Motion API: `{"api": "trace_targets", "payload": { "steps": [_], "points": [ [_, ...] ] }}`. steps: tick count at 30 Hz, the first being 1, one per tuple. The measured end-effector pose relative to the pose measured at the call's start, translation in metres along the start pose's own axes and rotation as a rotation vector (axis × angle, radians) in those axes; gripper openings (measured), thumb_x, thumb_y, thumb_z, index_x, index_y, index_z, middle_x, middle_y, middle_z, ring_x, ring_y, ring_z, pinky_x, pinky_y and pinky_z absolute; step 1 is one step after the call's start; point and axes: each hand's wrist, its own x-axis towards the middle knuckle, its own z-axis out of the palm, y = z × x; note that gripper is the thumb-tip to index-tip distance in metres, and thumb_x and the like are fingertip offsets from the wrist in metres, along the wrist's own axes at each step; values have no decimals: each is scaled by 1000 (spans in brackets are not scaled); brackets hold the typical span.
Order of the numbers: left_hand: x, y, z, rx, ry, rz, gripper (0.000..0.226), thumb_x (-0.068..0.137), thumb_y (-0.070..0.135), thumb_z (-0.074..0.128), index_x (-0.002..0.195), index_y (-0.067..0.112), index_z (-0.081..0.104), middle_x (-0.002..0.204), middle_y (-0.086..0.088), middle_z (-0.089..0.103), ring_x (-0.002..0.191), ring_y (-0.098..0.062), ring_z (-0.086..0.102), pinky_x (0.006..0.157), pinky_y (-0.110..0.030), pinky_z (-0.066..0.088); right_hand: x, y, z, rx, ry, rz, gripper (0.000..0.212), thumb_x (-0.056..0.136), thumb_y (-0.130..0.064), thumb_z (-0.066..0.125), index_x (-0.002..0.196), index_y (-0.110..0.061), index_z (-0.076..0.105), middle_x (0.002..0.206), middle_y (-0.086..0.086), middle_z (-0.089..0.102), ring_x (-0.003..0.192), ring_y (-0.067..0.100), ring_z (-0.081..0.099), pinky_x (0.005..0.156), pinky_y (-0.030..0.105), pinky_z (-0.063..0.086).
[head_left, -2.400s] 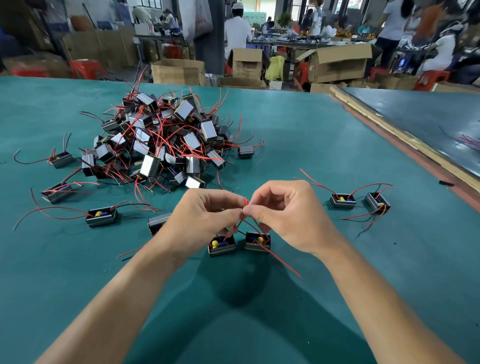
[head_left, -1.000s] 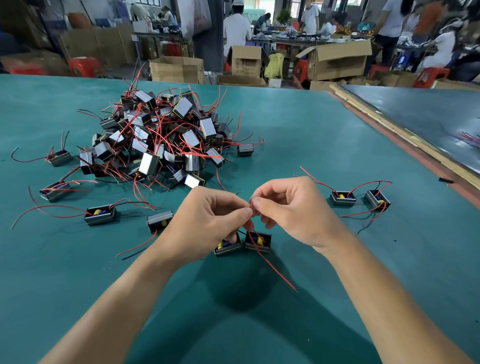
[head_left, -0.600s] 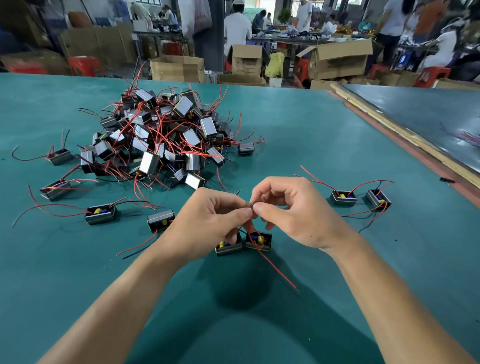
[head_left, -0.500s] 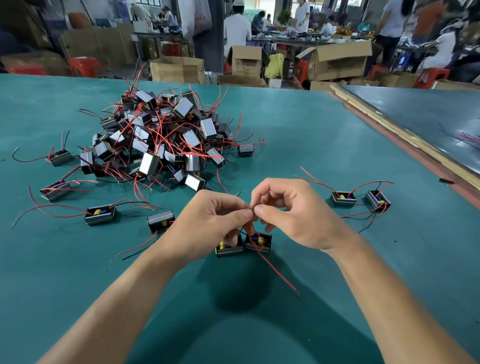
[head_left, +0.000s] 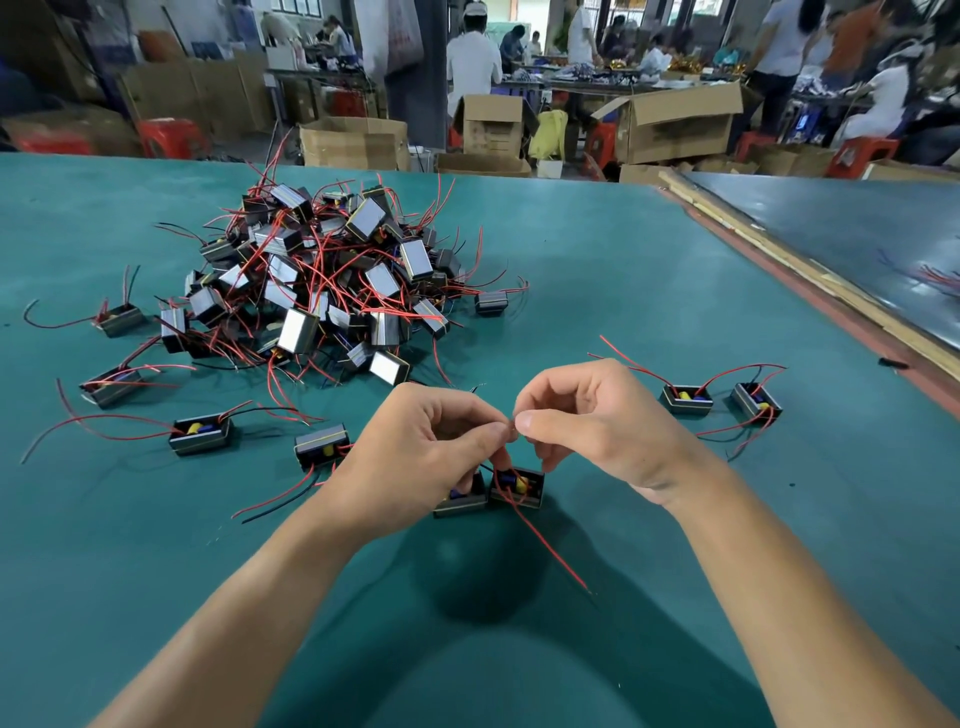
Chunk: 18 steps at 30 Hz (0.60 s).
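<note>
- Teal matting covers the worktable (head_left: 623, 291). Beyond its far edge stand open cardboard cartons (head_left: 675, 124) and people at other benches.
- Both hands meet above the near middle of the table, backs up and fingers curled: the left hand (head_left: 415, 457) and the right hand (head_left: 602, 421).
- Each hand pinches the wire ends (head_left: 511, 426) between thumb and forefinger, right where the two sets of fingertips touch. The ends themselves are almost hidden by the fingertips.
- Directly beneath the hands, two small black modules lie side by side on the mat, touching each other.
- The left module (head_left: 460, 501) is partly covered by the left hand's lower fingers. The right module (head_left: 519, 486) shows a yellow part inside.
- Thin leads rise from these two modules toward the pinch, and one loose red lead (head_left: 550, 551) trails from the right module toward the person.
- To the right, well apart from the hands, a pair of modules (head_left: 685, 400) lies close together with red leads arching over it.
- Further back on the left sits a big heap of modules (head_left: 322, 280) tangled in red wires.
- A few single modules lie scattered in front of the heap; the nearest single module (head_left: 319, 447) is just beside the left hand.
</note>
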Motion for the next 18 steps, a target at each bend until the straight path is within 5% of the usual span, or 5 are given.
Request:
{"api": "trace_targets", "payload": {
  "steps": [8,18],
  "points": [
    [2,0,-1,-19,18,-40,24,97,11,58,78,14,72,69,-3,71,48,-15,51,53,-28,45,1,5,4,-200,-5,-39,22,99,-8,55,80,-10,66,65,-5,63,62,10,60,60,23,53],
    [2,0,1,2,51,-36,23,96,15,59,77,14,71,66,-3,70,47,-16,51,52,-29,45,1,4,7,-268,31,-61,23,99,-13,55,79,-13,66,64,-7,64,60,8,59,61,25,55]
  ]
}}
